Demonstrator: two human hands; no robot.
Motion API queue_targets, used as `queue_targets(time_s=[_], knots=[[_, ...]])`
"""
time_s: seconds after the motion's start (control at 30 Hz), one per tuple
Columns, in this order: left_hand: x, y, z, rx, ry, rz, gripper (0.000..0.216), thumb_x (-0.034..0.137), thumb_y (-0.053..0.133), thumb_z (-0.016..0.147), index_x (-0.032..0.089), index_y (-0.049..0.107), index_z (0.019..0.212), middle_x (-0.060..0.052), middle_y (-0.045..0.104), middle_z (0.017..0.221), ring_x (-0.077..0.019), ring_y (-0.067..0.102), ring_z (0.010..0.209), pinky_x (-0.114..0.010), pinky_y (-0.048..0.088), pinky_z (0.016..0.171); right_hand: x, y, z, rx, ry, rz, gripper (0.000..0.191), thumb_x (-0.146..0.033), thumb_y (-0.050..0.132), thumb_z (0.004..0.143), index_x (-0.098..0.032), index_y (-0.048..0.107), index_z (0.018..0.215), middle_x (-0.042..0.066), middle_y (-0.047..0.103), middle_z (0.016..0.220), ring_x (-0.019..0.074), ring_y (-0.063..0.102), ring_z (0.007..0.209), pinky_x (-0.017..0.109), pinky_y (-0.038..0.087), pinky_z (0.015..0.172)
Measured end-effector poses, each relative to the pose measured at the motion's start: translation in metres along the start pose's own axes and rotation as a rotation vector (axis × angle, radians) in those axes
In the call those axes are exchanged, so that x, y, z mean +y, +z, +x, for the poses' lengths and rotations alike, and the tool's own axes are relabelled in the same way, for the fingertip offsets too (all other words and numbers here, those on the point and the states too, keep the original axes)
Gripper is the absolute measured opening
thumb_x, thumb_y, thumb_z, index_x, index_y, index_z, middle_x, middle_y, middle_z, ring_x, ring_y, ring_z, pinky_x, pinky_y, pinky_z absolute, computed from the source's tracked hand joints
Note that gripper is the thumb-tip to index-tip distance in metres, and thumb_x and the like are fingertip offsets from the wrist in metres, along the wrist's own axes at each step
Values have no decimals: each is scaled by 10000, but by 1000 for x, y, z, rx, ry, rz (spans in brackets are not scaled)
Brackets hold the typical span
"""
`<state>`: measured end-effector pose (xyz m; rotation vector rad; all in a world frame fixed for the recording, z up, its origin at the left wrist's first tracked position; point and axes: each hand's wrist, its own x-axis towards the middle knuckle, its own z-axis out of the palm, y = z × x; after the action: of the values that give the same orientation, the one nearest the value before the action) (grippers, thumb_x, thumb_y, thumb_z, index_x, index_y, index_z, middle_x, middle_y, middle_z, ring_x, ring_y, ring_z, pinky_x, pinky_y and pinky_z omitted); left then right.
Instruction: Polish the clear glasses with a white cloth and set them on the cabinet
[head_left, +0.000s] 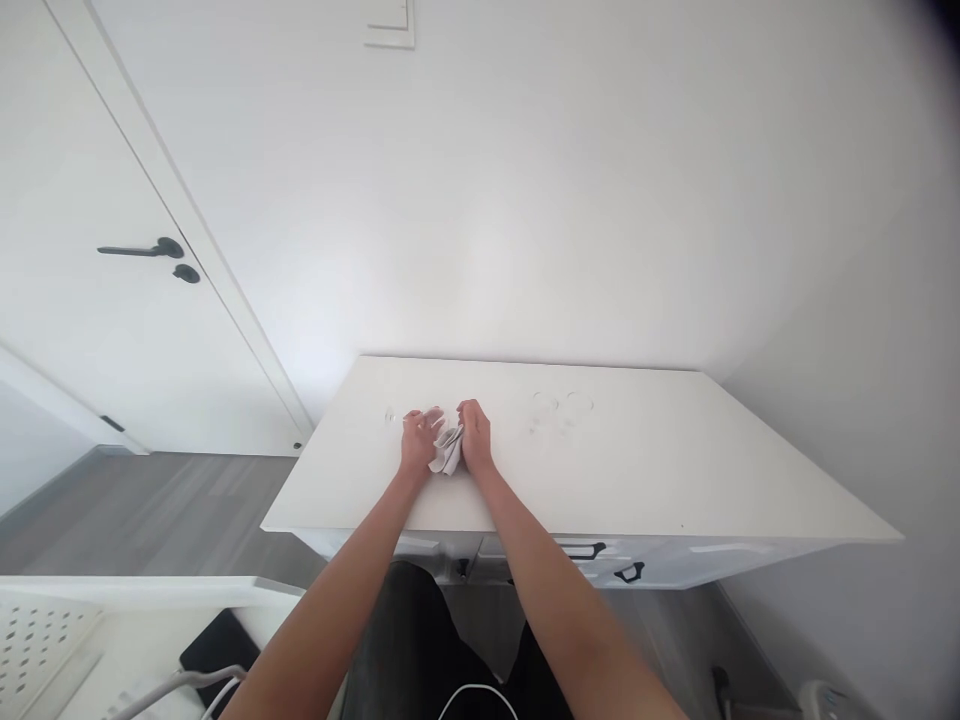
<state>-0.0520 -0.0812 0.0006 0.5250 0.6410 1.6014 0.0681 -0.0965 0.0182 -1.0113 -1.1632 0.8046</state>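
Between both hands, over the left part of a white cabinet top (630, 460), is a crumpled white cloth (447, 452). My left hand (418, 440) has its fingers curled round what looks like a clear glass (435, 416), whose outline is faint. Closed on the cloth's right side is my right hand (474, 432). Just left of my left hand stands another clear, glass-like object (390, 414). To the right of my hands are two more clear glasses (544, 404), seen mostly as thin rims.
Drawers with dark handles (585, 551) line the cabinet's front. A white door (82, 250) with a black handle is at the left. At lower left, a white desk (150, 592) carries a black flat object (219, 645) and a cable (180, 682).
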Motion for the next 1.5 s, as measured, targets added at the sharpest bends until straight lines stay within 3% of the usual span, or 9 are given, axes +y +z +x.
queue_targets(time_s=[0.1,0.27,0.43,0.67,0.8,1.03,1.27,1.37,1.5], knots=[[9,-8,-8,51,-43,-32,160,198,626,875,248,511,974,-70,745,1050,-198,720,993,-411,497,1012,-3,-8,0,10,39,313,149,-371,442,923,-284,547,983,-19,485,839,155,487,710,268,449,679],[13,-9,-5,78,-122,-13,90,297,584,972,219,541,957,-140,686,1257,-227,697,1113,-400,521,993,-2,-14,3,-44,74,470,399,-251,644,772,-317,560,1156,-27,497,905,135,513,717,258,483,678],[13,-9,-4,91,-144,55,148,374,601,982,232,559,979,-115,673,1307,-219,682,1159,-381,544,987,4,-6,9,-31,104,422,274,-264,729,741,-256,643,1001,-4,597,915,162,576,811,289,504,756],[6,-5,-13,-14,6,371,342,569,593,953,238,553,1029,-118,735,1184,-252,732,1046,-456,556,934,-3,-3,6,-62,186,712,170,-306,670,845,-285,513,906,-15,659,887,183,621,794,322,527,711],[1,-6,-13,5,59,400,352,585,547,972,235,509,985,-120,748,1138,-237,743,1014,-443,542,941,-9,-13,1,-52,166,726,142,-287,598,862,-299,534,987,-35,602,893,141,570,721,279,514,675],[4,-9,-18,55,84,336,353,581,566,968,244,487,1039,-125,725,1216,-235,724,1070,-436,534,955,-13,-15,1,-84,154,547,570,-232,740,709,-330,523,1227,-8,643,1019,179,625,870,317,528,771],[8,-6,-22,53,74,353,368,589,555,970,241,485,1071,-138,713,1242,-244,710,1108,-442,521,967,-11,-16,3,41,111,537,221,-295,711,780,-251,564,940,27,665,1045,187,624,863,334,516,767],[7,-6,-19,74,85,334,342,570,526,992,243,473,1077,-124,719,1214,-231,723,1082,-426,534,954,-10,-14,1,10,79,527,222,-230,690,744,-257,541,906,3,646,1089,162,623,816,314,508,736],[6,-7,-19,97,85,322,316,548,497,1013,239,467,1074,-126,717,1213,-221,728,1068,-408,541,942,-5,-12,0,-95,101,498,259,-243,617,734,-248,597,992,-8,603,873,158,569,741,286,476,680]])
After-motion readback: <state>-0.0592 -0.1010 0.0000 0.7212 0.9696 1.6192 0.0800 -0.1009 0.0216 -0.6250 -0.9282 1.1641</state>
